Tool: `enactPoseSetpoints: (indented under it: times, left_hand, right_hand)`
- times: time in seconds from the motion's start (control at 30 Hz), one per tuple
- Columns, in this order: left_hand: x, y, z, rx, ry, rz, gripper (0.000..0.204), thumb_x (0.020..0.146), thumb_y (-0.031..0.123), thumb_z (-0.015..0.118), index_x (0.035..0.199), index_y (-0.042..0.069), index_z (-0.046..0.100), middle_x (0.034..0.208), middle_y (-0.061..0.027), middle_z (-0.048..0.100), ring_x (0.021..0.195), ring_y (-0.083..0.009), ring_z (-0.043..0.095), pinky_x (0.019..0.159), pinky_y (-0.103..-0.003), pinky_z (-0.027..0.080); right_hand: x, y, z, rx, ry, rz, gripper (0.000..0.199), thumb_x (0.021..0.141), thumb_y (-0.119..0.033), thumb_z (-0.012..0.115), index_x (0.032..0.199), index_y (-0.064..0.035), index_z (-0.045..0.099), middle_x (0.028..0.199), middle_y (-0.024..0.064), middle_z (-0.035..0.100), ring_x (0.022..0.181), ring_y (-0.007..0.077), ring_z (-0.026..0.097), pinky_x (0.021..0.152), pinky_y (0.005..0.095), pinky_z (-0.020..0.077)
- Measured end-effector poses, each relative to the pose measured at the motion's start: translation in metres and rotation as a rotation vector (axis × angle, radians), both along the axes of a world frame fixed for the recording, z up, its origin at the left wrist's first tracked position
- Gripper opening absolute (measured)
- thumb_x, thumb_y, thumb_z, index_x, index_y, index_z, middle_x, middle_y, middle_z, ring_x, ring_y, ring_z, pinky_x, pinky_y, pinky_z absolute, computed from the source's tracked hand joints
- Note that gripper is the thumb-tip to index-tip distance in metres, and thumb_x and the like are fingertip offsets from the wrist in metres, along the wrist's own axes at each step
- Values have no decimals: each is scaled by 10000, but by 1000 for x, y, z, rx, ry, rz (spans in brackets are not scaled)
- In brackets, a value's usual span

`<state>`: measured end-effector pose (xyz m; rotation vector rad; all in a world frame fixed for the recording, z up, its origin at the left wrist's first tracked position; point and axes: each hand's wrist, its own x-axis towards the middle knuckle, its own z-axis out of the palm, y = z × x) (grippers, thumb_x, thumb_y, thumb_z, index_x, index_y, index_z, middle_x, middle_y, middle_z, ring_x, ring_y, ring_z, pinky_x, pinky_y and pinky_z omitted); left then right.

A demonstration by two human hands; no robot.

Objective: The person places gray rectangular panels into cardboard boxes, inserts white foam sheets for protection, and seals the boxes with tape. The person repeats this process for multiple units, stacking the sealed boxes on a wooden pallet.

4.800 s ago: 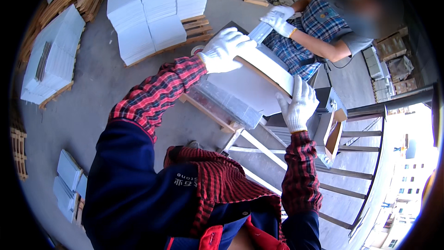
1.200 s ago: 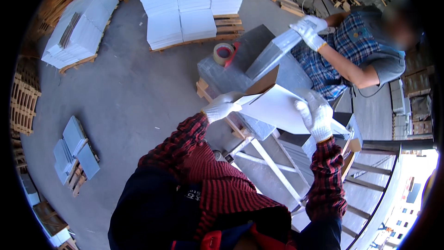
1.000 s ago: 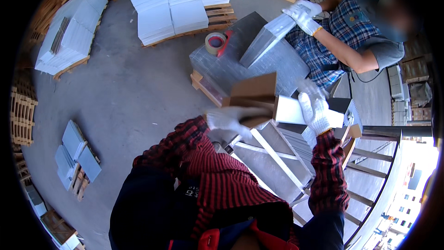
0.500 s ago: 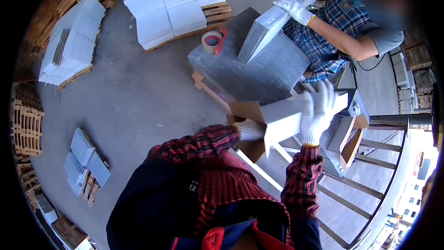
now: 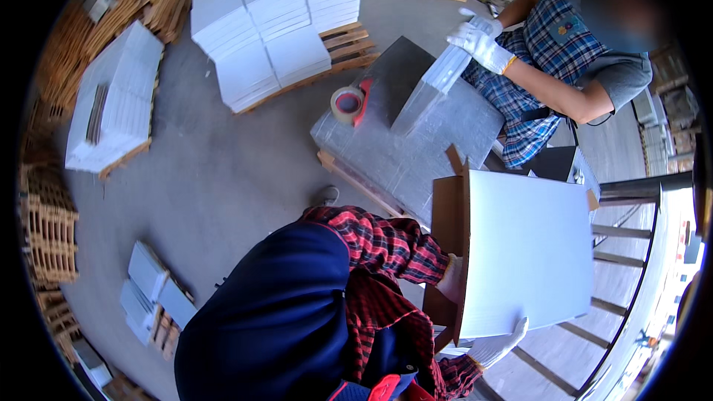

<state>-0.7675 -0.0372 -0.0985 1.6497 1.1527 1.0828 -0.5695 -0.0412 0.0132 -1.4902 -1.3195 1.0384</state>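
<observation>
A cardboard box (image 5: 531, 249), white outside and brown inside, is held over the slatted frame at the right. Its open end, with brown flaps (image 5: 448, 215) spread, faces left. My left hand (image 5: 450, 281), in a white glove, reaches into that open end, its fingers hidden by the box wall. Below, my right hand (image 5: 496, 346), also gloved, grips the box's lower edge with the thumb against the white face. Between the box and the co-worker, part of a dark open carton (image 5: 555, 163) shows.
A co-worker's gloved hands (image 5: 479, 41) hold a shiny wrapped slab (image 5: 427, 96) upright on a grey-topped table (image 5: 356, 134). A tape dispenser (image 5: 347, 104) lies there. White stacks (image 5: 267, 22) on pallets stand at the far left. Metal slats (image 5: 616, 260) run along the right.
The box has swung round, showing its broad white face, and moved right. My right hand has gone from its upper side to the lower edge. The co-worker's slab has turned slightly.
</observation>
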Motion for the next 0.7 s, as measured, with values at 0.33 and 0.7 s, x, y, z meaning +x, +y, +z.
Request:
enactPoseSetpoints:
  times: [0.33,0.7]
  left_hand:
    - [-202,-2,82,-506,-1190,457,432,1061,404,399,1283,75,571,1127,-74,650,1047,-175,606,934,-313,487]
    - [-356,9,90,-684,-1546,-282,714,952,660,501,1302,39,542,1100,-88,666,943,-181,667,811,-336,565]
  right_hand:
    - [-140,-117,44,118,399,-281,342,922,-253,647,1127,22,653,1042,88,679,987,220,637,853,378,528]
    - [-218,-227,41,144,-154,-386,532,769,-72,760,1264,19,584,1222,123,615,1082,238,591,967,374,488]
